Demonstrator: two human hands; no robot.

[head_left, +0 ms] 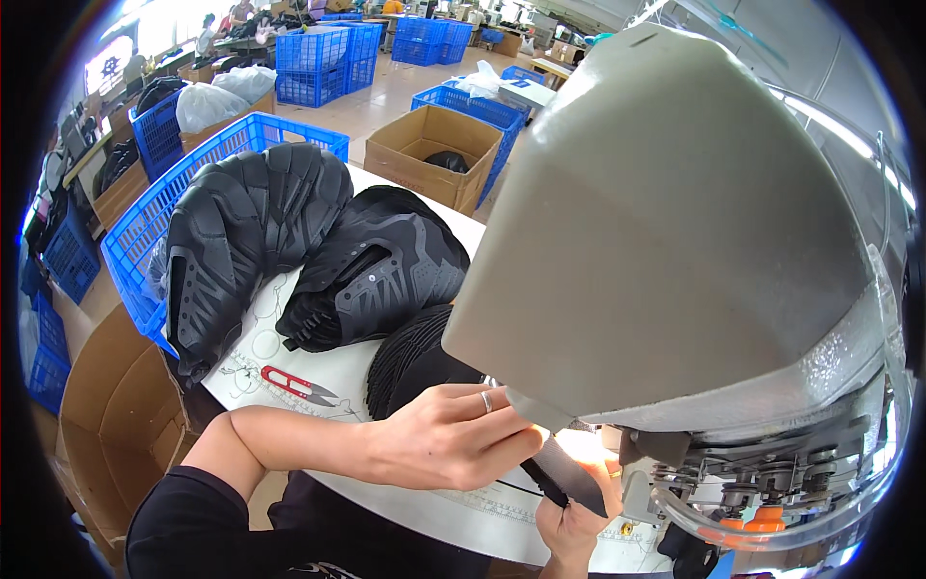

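Observation:
Below the grey sewing machine head [666, 222] both my hands work at a black, curved shoe piece [571, 475]. My left hand [463, 439], wearing a ring, reaches across from the left with its fingers curled at the upper end of the piece. The machine head hides some of its fingertips. My right hand [577, 526] grips the piece from the right side, thumb against it, under bright lamp light. Left of my hands lies a fanned stack of black pieces [415, 362]. Red-handled thread snips [297, 386] rest on the white table [338, 473].
Two bundles of black shoe uppers [260, 203] [386, 261] lie at the table's far left. Beyond them stands a blue crate [125, 241]. Cardboard boxes stand at the near left [116, 434] and behind the table [424, 145]. Tension knobs [767, 521] are on the machine's right.

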